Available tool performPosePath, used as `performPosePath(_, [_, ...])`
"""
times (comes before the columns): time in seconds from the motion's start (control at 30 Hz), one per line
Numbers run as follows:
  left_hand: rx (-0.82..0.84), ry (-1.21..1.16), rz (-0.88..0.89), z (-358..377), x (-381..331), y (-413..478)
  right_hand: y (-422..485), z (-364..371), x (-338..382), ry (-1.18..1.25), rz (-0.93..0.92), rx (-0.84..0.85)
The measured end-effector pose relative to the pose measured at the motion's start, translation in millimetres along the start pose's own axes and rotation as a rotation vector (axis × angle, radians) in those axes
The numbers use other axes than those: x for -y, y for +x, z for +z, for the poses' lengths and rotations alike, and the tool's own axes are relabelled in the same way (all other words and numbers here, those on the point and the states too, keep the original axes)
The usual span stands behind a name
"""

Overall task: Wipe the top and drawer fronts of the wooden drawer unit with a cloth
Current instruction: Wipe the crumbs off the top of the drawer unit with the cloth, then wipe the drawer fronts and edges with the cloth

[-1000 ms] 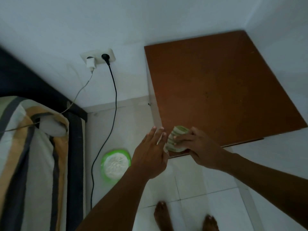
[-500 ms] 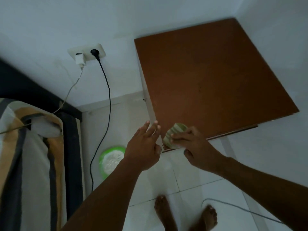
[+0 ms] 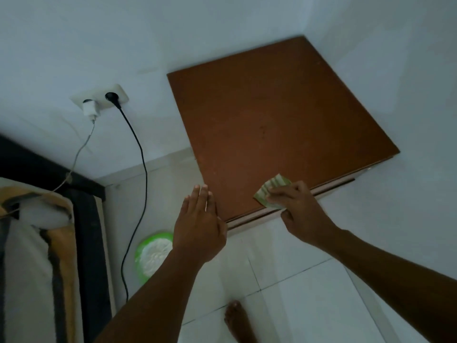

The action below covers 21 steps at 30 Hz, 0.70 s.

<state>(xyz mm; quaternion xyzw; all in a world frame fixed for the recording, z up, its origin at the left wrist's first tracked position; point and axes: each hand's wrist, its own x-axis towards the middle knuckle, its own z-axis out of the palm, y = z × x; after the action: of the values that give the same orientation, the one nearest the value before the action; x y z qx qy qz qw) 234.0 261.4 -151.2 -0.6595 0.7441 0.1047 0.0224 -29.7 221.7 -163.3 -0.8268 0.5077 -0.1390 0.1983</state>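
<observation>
Green-striped cloth [image 3: 274,182], reddish-brown drawer unit [image 3: 272,134], black cable [image 3: 142,154], white wall [image 3: 197,33]

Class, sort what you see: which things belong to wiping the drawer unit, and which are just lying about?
For the job: wooden drawer unit; striped cloth, held by the right hand on the unit's top; left hand, open beside the front corner.
Lying about: white charger; black cable; green round dish on the floor; striped bedding.

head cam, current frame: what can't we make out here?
- Drawer fronts: the head view looks down on the drawer unit's top; only a thin front edge shows.
- Cloth: mostly covered by the right hand; its full size is hidden.
- Left hand: contact with the unit's corner cannot be told from above.
</observation>
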Motion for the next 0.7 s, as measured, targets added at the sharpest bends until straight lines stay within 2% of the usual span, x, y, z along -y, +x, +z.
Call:
performPosePath(0.1, [-0.055, 0.010, 0.030, -4, -21, -6, -22, -14, -3, 0.080, 0.036, 0.003])
performPosePath(0.2, [-0.106, -0.034, 0.142, -2, -49, -16, -25, -30, -21, 0.092, 0.120, -0.165])
performPosePath(0.3, [-0.089, -0.016, 0.274, 11, -68, -31, -20, -33, -38, 0.045, 0.207, -0.290])
performPosePath(0.43, [-0.079, 0.046, 0.254, 23, -75, -41, -19, -10, -47, -0.056, 0.219, -0.218])
performPosePath(0.53, [-0.090, 0.083, 0.192, 33, -70, -45, -17, -3, -37, -0.075, 0.224, -0.250])
performPosePath(0.7, [-0.124, 0.096, 0.253, 40, -65, -50, -21, 11, -25, -0.072, 0.260, -0.275])
